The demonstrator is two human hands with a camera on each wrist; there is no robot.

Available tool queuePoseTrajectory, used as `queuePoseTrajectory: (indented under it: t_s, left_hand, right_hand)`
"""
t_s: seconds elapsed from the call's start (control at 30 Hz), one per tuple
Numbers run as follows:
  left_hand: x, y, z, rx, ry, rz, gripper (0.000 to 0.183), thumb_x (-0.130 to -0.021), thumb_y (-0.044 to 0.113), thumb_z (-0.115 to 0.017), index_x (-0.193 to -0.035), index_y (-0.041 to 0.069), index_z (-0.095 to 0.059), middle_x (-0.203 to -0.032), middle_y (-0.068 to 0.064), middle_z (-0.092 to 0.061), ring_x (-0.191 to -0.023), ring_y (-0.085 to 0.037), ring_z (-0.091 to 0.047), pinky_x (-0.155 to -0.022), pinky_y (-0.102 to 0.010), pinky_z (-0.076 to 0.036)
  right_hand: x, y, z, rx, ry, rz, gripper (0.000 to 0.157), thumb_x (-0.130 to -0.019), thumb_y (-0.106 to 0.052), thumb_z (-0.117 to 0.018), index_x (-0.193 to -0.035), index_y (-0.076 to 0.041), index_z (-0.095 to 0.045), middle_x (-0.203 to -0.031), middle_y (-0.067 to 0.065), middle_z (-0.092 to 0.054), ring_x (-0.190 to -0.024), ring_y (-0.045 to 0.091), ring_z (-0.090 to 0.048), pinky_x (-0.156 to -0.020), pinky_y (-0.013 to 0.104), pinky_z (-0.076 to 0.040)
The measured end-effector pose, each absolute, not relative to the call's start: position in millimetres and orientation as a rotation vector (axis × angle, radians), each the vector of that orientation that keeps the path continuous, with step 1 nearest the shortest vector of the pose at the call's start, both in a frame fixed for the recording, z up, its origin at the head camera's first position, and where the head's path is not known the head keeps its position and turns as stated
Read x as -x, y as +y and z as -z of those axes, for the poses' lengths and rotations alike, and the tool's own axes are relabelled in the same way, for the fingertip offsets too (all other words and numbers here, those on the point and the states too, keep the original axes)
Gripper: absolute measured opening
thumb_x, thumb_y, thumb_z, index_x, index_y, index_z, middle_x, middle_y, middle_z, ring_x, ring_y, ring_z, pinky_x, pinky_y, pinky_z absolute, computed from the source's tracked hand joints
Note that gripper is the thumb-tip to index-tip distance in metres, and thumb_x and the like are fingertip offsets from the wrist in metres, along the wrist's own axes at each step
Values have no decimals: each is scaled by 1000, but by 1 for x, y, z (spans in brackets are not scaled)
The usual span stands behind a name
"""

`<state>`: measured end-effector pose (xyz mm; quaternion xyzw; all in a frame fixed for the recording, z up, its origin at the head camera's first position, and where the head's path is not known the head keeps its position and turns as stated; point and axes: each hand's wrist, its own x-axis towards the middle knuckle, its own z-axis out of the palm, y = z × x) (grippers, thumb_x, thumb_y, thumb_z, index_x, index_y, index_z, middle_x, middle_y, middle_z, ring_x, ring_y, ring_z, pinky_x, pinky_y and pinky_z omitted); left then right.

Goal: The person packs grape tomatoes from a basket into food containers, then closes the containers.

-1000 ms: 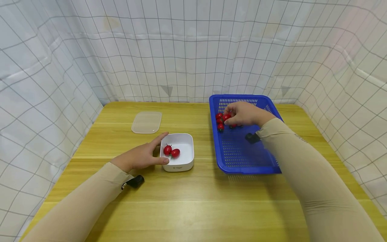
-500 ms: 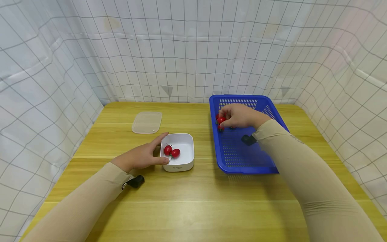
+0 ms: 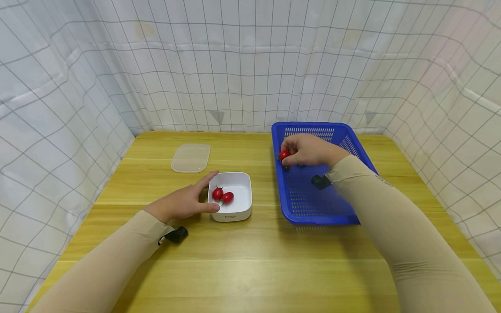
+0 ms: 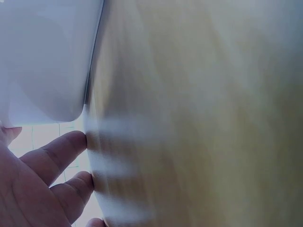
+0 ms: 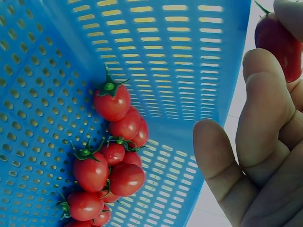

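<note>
My right hand (image 3: 309,150) pinches a red cherry tomato (image 5: 277,40) between thumb and fingers, above the left part of a blue perforated basket (image 3: 287,204). Below it, several more cherry tomatoes (image 5: 90,171) with green stems lie bunched along the basket's wall. My left hand (image 3: 184,201) rests at the left side of a small white square box (image 3: 242,195), its thumb and forefinger spread and straight against the rim. Two cherry tomatoes (image 3: 223,196) lie inside that box. In the left wrist view, fingertips (image 4: 73,140) stand close to the table beside the box's wall.
A translucent square lid (image 3: 191,158) lies behind the white box on the wooden table (image 3: 250,269). Grid-patterned white curtains (image 3: 250,78) surround the table at the back and sides.
My right hand has shifted left within the basket and carries the pinched tomato toward the basket's left wall. The left hand and the white box have stayed in place.
</note>
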<state>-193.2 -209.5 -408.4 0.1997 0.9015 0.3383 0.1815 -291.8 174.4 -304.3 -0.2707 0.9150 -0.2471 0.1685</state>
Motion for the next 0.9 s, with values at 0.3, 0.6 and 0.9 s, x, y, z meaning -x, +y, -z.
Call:
queuePoseTrajectory:
  t_s: [0.3,0.6,0.9]
  left_hand:
    - [192,-210,407,-572,2541,-964,109,-93,56,-75,-171,23,-5,-170,-19,-31,-157,-45,-30,-126,-68,-24]
    - [192,-210,408,-573,2543,-964,109,-93,56,-75,-171,24,-5,-170,-19,-32,-156,-45,-31,-125,-67,-25]
    - [192,-209,408,-551,2553,-951,111,-91,58,-76,-171,25,-6,-170,-17,-33,-156,-42,-33,-126,-66,-26]
  right_hand:
    - [288,169,297,792,2630,683,19,-92,-25,-81,-103,-16,-69,-81,1,-69,-72,17,-60,-66,32,-47]
    - [282,157,296,860,2614,688,19,-90,-24,-80,-104,-16,-71,-80,0,-68,-74,17,-60,-67,30,-46]
    - [277,147,299,931,2598,646,20,-89,-26,-79,-103,-16,-69,-78,-1,-65,-73,16,-56,-65,30,-43]
